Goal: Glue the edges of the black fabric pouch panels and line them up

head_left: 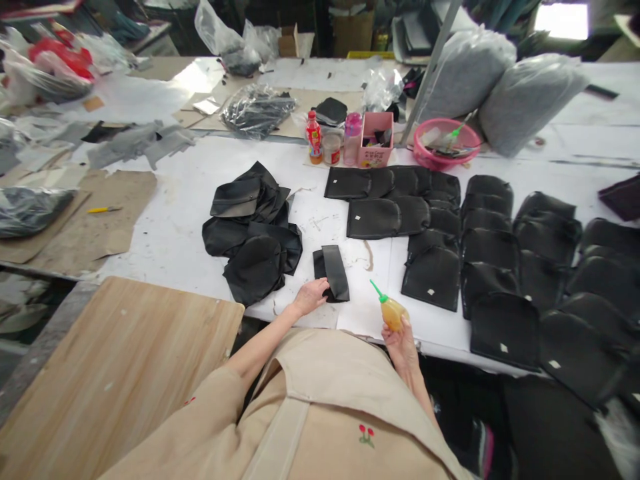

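Observation:
A folded black piece (336,272) lies on the white table in front of me. My left hand (314,295) has its fingers closed at the lower left edge of that piece. My right hand (400,339) holds a squeeze bottle (393,313) of yellowish liquid, its green nozzle tilted up and to the left, right of the piece and apart from it. A loose pile of black pieces (255,233) sits to the left. On the right, overlapping rows of black pieces (433,273) cover the table, some with small white marks.
Along the back stand a red-labelled bottle (314,139), a jar (331,149), a pink bottle (353,139), a pink box (376,140) and a pink basin (446,143). A metal pole (431,70) rises beside them. A wooden board (120,373) is at the left front.

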`<move>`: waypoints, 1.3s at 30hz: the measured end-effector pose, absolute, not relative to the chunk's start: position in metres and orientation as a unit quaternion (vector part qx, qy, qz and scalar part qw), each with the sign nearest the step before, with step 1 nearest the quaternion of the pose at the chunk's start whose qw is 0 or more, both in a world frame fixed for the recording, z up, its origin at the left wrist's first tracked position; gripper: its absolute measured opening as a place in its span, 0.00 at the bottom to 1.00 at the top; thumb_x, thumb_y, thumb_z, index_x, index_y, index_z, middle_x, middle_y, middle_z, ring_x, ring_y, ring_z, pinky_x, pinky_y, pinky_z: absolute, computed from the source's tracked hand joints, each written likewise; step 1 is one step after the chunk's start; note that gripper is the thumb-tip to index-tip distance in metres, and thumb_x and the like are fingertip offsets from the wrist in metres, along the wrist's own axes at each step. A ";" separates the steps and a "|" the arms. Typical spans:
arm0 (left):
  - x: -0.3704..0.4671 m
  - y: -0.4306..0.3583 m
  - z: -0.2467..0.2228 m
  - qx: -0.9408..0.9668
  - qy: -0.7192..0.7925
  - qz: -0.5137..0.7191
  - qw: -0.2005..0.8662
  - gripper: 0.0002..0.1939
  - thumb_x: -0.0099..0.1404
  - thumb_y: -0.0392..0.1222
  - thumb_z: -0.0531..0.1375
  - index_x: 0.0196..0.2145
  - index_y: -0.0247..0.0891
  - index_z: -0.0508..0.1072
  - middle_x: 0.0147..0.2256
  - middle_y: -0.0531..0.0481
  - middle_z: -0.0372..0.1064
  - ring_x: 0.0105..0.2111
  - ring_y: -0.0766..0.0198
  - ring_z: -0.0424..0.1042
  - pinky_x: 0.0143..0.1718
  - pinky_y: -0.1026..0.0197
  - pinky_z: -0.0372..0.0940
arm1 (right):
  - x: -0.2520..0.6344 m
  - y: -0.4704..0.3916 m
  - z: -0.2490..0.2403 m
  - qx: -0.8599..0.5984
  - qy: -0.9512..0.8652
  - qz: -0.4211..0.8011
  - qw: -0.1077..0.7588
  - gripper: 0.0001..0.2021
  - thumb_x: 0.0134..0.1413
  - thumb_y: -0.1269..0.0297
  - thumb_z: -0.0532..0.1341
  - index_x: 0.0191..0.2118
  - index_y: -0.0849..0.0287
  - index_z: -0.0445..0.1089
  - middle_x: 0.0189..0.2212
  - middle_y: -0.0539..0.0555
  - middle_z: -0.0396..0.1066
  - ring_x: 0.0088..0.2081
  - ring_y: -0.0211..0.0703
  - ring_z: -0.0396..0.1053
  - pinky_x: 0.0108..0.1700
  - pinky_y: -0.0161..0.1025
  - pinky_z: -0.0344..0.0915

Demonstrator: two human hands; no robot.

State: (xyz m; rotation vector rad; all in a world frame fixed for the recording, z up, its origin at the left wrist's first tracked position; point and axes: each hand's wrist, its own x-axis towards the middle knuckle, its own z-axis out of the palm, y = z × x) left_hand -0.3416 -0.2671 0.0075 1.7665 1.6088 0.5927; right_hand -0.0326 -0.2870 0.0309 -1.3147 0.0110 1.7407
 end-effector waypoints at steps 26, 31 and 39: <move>-0.287 -0.184 0.055 0.830 0.450 -0.164 0.287 0.25 0.59 0.34 0.60 0.55 0.33 0.72 0.44 0.37 0.78 0.43 0.50 0.78 0.38 0.59 0.70 | -0.031 -0.281 0.023 -0.460 -0.002 0.722 0.516 0.19 0.44 0.55 0.72 0.44 0.52 0.75 0.34 0.51 0.80 0.24 0.35 0.72 0.23 0.30 0.72; -0.271 -0.199 0.068 0.872 0.383 -0.157 0.263 0.16 0.59 0.35 0.59 0.45 0.35 0.79 0.39 0.39 0.78 0.41 0.50 0.77 0.39 0.56 0.69 | -0.051 -0.261 0.040 -0.409 -0.023 0.771 0.488 0.20 0.43 0.50 0.72 0.42 0.55 0.76 0.35 0.54 0.80 0.33 0.43 0.77 0.36 0.40 0.78; -0.293 -0.211 0.075 0.868 0.414 -0.128 0.242 0.16 0.62 0.31 0.57 0.45 0.39 0.78 0.36 0.42 0.78 0.35 0.55 0.75 0.44 0.53 0.65 | -0.093 -0.215 0.023 -0.406 -0.080 0.780 0.470 0.22 0.44 0.51 0.71 0.46 0.53 0.75 0.42 0.52 0.80 0.42 0.49 0.78 0.55 0.51 0.73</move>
